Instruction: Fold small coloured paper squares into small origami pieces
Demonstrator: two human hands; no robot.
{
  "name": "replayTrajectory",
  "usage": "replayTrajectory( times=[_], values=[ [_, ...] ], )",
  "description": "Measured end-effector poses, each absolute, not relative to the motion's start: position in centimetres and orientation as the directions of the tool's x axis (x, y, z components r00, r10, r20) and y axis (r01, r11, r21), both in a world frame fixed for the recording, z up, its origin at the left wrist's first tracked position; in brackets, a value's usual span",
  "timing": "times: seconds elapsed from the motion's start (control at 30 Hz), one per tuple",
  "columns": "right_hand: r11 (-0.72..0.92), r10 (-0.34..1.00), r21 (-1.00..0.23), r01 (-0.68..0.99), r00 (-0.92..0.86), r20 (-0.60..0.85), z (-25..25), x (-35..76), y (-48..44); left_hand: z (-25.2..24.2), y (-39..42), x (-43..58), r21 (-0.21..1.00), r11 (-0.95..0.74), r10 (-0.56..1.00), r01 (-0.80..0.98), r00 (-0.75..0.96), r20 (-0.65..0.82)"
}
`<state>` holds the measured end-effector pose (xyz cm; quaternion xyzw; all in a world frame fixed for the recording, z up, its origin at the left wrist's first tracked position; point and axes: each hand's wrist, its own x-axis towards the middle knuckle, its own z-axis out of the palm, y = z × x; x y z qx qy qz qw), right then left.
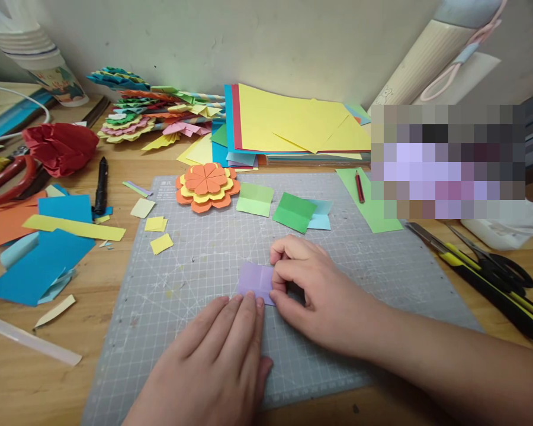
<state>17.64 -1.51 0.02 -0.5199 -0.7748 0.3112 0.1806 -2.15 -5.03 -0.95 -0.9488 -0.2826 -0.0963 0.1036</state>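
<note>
Gridded gray cutting mat [204, 269] stretches from the purple paper [254, 278] leftward to small yellow squares [161, 244]. The paper lies mid-mat, inside its edges, pale, rectangular, creased. The left hand [217, 349] rests flat, fingers together, along its near edge; the right hand [311, 281] curls at its right edge, whether pinching I cannot tell.

Papercraft desk [93, 278]: cutting mat [359, 260], coloured sheets [293, 118], scissors [501, 264].
</note>
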Motion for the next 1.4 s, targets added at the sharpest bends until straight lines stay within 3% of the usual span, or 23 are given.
replayTrajectory(
  times=[0.4, 0.53, 0.83, 1.4],
  values=[
    [0.278, 0.916, -0.667, 0.691, -0.401, -0.033, -0.2, 17.7, -1.6, -0.8, -4.3, -2.1, -0.117, -0.844, 0.48, 0.524, 0.834, 0.271],
    [0.283, 0.913, -0.664, 0.692, -0.406, -0.034, -0.1, 17.7, -1.5, -0.4, -4.2, -2.4, -0.141, -0.869, 0.437, 0.474, 0.869, 0.23],
    [0.377, 0.862, -0.599, 0.707, -0.503, -0.051, 0.4, 18.3, -0.8, 0.5, -3.5, -1.8, -0.047, -0.861, 0.493, 0.506, 0.855, 0.162],
    [0.402, 0.843, -0.631, 0.663, -0.538, -0.028, 0.2, 18.9, 0.2, -0.5, -4.3, -1.2, -0.053, -0.91, 0.406, 0.411, 0.91, 0.085]
  ],
)
